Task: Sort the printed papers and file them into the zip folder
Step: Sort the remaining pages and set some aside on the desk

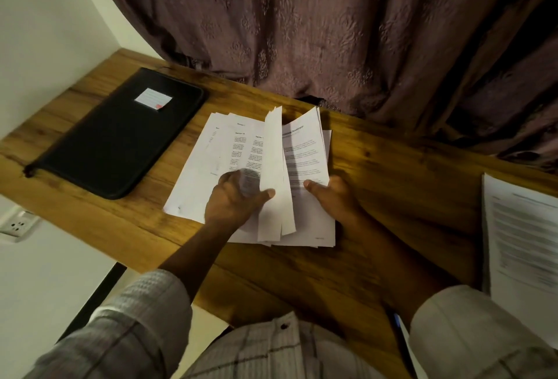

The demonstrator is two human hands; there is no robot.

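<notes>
Head view, and we're mid-shuffle: printed papers [305, 155] sit at ctr of the wooden desk [392, 182], fanned out, w/ a few sheets standing up on edge. Left hand [234, 200] grips those raised sheets near their lower edge, thumb on the front face, fingers curled behind. It's a bit blurred, but that's a closed hold on paper. Right hand [332, 194] is at 3 o'clock of it, thumb pressed on a printed page whose top curls up off the pile. Its fingers are tucked under, out of sight, so it reads as a pinch. Zip folder [120, 137] lies flat at 10 o'clock from the pile, apart from it, black, looks zipped shut, small label [153, 99] on the cover. Second stack [525, 242] waits at 4 o'clock by the desk edge.

Handling call: light stuff, thin & floppy. Sheets bow once lifted and slide over each other easily, so a loose fan can spill. They crease if squeezed hard. Best hold, imo: pinch a bundle at a lower corner or along a long edge, thumb on top, fingers below, then tap it square on the desk. Folder looks stiffer and prob wants one hand steadying it while the zip is pulled.
</notes>
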